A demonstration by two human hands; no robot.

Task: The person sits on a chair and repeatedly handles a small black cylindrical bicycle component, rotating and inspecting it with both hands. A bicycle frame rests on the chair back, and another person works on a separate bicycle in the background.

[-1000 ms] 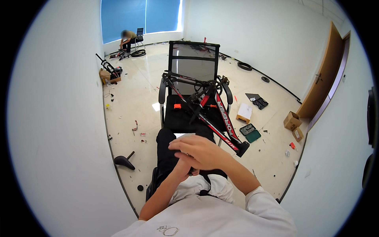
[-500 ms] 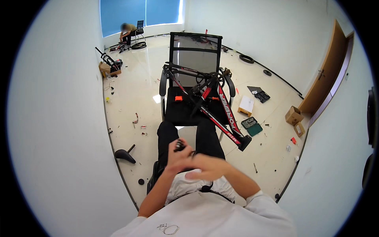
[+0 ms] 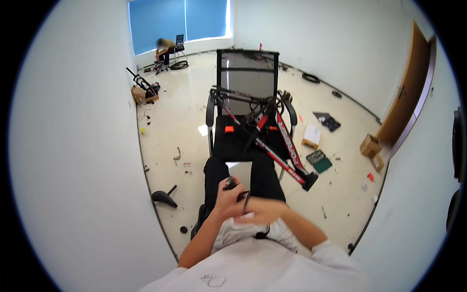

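Over my lap, my left hand point(image 3: 227, 200) is closed around a small black part point(image 3: 229, 183), whose top sticks out above the fingers. Its exact kind I cannot make out. My right hand point(image 3: 264, 210) lies across close beside the left one, smeared by motion, so its fingers do not read clearly. A thin dark strip point(image 3: 246, 202) shows between the two hands; which hand has it is unclear. In front of my knees, a red and black bicycle frame point(image 3: 262, 121) with its crank rests on a black mesh-backed chair point(image 3: 248, 75).
A bicycle saddle point(image 3: 164, 198) lies on the floor at the left. To the right are a green tool case point(image 3: 319, 161), a white-topped box point(image 3: 311, 135), and cardboard boxes point(image 3: 370, 145) by the wooden door point(image 3: 406, 87). A person point(image 3: 166, 48) sits far left near bicycle parts.
The view has shifted slightly, so the whole scene sits lower and further right. My left hand keeps its hold on the black part; the right hand is still moving beside it.
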